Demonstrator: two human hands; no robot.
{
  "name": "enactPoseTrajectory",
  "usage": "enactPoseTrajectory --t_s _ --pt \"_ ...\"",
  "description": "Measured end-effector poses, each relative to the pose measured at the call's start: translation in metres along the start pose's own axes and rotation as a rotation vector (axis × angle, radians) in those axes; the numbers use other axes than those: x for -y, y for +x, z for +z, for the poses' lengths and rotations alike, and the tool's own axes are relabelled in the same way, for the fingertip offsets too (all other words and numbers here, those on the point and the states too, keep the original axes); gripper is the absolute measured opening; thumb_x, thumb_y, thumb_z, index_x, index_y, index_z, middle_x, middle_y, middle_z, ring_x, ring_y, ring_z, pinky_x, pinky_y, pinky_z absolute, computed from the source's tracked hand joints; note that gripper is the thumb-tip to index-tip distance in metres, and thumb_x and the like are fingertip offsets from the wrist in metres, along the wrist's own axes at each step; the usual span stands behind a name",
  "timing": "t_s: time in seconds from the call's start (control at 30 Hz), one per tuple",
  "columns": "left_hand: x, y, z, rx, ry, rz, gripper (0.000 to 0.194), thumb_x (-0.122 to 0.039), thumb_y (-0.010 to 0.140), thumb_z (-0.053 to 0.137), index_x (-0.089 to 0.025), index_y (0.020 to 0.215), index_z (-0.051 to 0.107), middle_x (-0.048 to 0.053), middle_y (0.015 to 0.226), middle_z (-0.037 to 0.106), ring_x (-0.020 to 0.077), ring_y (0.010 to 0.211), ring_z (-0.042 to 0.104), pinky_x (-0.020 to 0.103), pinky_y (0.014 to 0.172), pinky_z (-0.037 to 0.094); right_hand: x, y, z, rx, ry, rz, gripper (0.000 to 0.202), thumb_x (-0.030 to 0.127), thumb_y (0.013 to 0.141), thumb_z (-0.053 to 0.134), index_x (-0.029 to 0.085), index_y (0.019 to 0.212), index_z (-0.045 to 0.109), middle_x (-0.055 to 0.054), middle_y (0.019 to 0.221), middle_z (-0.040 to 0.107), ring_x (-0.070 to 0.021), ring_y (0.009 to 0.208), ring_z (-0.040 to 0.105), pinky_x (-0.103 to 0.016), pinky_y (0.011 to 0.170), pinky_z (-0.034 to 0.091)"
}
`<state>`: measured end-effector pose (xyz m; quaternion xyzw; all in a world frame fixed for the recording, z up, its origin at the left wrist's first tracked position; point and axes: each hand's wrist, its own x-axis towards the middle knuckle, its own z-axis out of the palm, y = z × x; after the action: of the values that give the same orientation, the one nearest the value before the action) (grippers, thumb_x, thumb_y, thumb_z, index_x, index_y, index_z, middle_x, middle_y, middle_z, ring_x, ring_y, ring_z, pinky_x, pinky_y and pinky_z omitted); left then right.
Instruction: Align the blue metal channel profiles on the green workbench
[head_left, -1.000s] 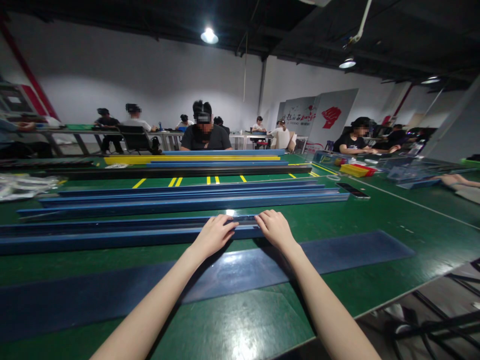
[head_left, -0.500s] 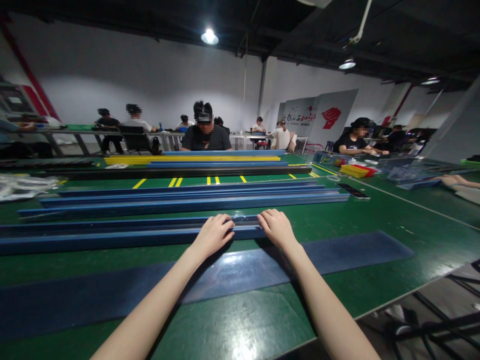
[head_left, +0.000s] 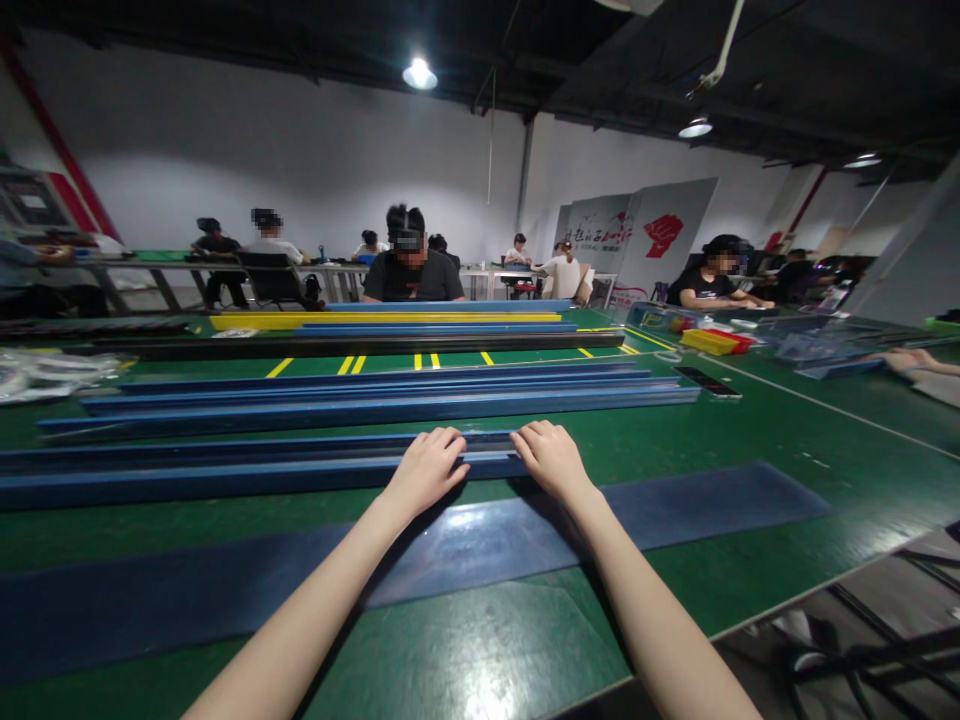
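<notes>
A long blue plastic channel strip (head_left: 202,475) lies across the green table, its far end under my hands. My left hand (head_left: 431,468) curls over the channel with its fingers bent onto the far wall. Close to the right end of the strip, my right hand (head_left: 551,458) grips it the same way. A short stretch of the channel shows between the two hands. Beneath my forearms lies a flat, bluish see-through plastic sheet (head_left: 480,535). Several more blue channel strips (head_left: 360,405) lie parallel, just beyond my hands.
Further back lie a yellow strip (head_left: 262,321) and a black strip (head_left: 360,345). A phone (head_left: 707,382) and a yellow tray (head_left: 707,343) are at the right. Clear plastic bags (head_left: 49,375) lie at the left. A co-worker (head_left: 411,270) sits across the table; another person's hand (head_left: 904,360) is at far right.
My right hand has shifted very slightly left along the channel strip. My left hand stays in place on it.
</notes>
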<state>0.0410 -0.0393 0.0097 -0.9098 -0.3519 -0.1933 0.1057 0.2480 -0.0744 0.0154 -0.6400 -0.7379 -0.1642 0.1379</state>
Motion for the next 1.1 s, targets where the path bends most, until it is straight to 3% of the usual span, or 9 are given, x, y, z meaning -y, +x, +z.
enactPoseTrajectory --t_s 0.27,0.47,0.67,0.83,0.93,1.1 --pt "-0.005 -0.001 0.003 0.001 -0.044 0.021 0.016 -0.02 0.082 0.045 -0.019 0.096 0.053 0.006 0.102 0.056 0.0191 0.095 0.05 0.032 0.079 0.04 0.001 -0.001 -0.001 -0.005 0.022 0.009 0.04 0.036 0.092 0.027 0.019 0.085 0.062 -0.006 0.088 0.063 -0.016 0.085 0.052 -0.027 0.07 0.031" --pt "-0.003 -0.003 0.003 -0.002 -0.072 0.003 0.018 -0.024 0.084 0.044 -0.02 0.099 0.052 0.005 0.103 0.056 0.0187 0.097 0.051 0.032 0.081 0.041 0.0 -0.001 -0.003 0.017 0.097 0.019 0.037 0.036 0.091 0.03 0.019 0.087 0.062 -0.006 0.09 0.062 -0.0168 0.087 0.052 -0.028 0.072 0.034" --pt "-0.005 -0.006 0.007 -0.064 -0.041 -0.006 0.02 -0.026 0.085 0.041 -0.02 0.099 0.054 0.006 0.102 0.058 0.0185 0.095 0.053 0.032 0.08 0.043 -0.023 -0.001 -0.017 0.1 0.361 -0.028 0.03 0.032 0.089 0.037 0.019 0.087 0.063 -0.004 0.09 0.063 -0.014 0.088 0.054 -0.023 0.076 0.036" --pt "-0.01 -0.001 0.007 -0.077 0.028 -0.058 0.019 -0.031 0.083 0.042 -0.021 0.093 0.056 0.006 0.099 0.059 0.0197 0.092 0.056 0.034 0.077 0.045 -0.088 -0.006 -0.021 0.049 0.47 0.085 0.029 0.033 0.087 0.039 0.019 0.088 0.064 -0.004 0.09 0.065 -0.0143 0.089 0.056 -0.023 0.077 0.038" --pt "-0.019 0.008 0.008 -0.073 0.046 -0.051 0.02 -0.035 0.081 0.046 -0.022 0.092 0.057 0.005 0.097 0.06 0.0197 0.089 0.056 0.033 0.076 0.046 -0.145 -0.013 -0.017 0.027 0.549 0.209 0.031 0.036 0.085 0.038 0.02 0.081 0.065 -0.002 0.082 0.066 -0.0151 0.079 0.059 -0.024 0.071 0.04" --pt "-0.04 0.022 0.023 -0.189 0.122 0.116 0.029 -0.034 0.081 0.046 -0.024 0.107 0.055 0.005 0.102 0.061 0.0196 0.094 0.056 0.033 0.081 0.045 -0.248 -0.038 -0.006 -0.114 0.688 0.55 0.036 0.044 0.078 0.038 0.02 0.072 0.064 -0.003 0.074 0.067 -0.0166 0.072 0.06 -0.025 0.069 0.042"
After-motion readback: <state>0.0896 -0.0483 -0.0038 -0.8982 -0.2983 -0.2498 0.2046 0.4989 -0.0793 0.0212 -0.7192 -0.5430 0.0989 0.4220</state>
